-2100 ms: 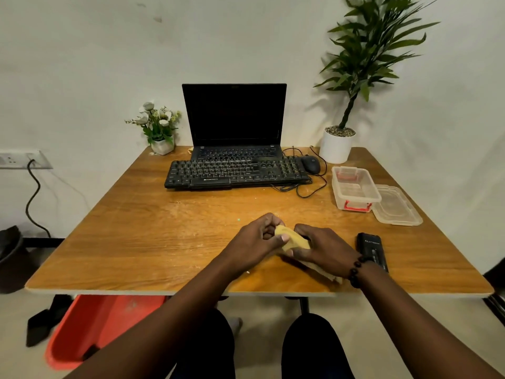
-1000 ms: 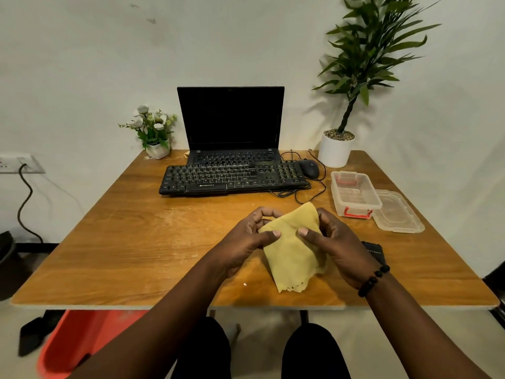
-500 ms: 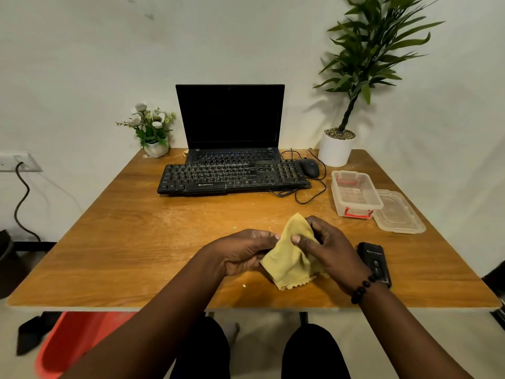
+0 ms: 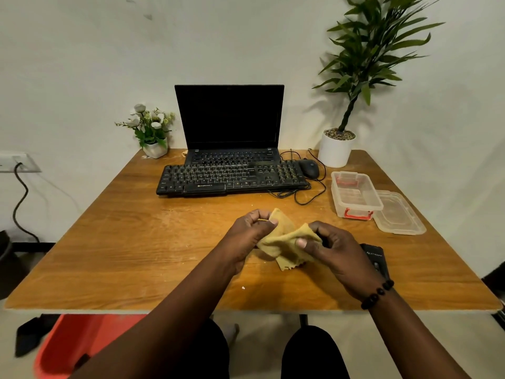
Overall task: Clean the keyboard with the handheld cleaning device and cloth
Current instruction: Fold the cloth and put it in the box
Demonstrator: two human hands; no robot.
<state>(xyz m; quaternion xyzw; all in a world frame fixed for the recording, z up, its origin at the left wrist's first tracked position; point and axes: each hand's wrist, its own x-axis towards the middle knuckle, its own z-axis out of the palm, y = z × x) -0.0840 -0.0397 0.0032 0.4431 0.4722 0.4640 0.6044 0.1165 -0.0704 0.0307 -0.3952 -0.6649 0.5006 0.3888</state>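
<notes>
Pinching the yellow cloth (image 4: 284,240) at two corners, the left hand (image 4: 247,236) and right hand (image 4: 334,253) now stretch it wider than half a second ago, its length running left-right above the table's (image 4: 123,242) near edge; the keyboard (image 4: 232,177) lies near the far edge.

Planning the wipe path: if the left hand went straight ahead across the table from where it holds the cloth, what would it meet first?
Probably the black keyboard; bare table lies between it and the left hand, which pinches the yellow cloth. Depth is unclear.
</notes>
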